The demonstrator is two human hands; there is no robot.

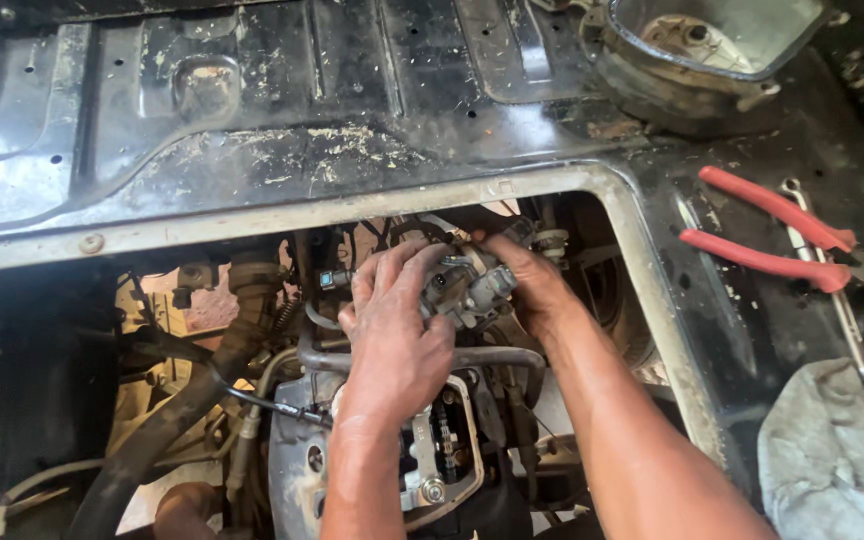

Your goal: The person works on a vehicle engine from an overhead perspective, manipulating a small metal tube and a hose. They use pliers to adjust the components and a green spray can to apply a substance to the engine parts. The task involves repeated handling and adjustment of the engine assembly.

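I've got both hands, left and right, fingers curled gripping the carb at centre of the opening; pliers at 3 o'clock; next likely needs steady seating.

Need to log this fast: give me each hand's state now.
Left hand: fingers closed around the small grey metal engine part.
Right hand: gripping the same part from its other side.
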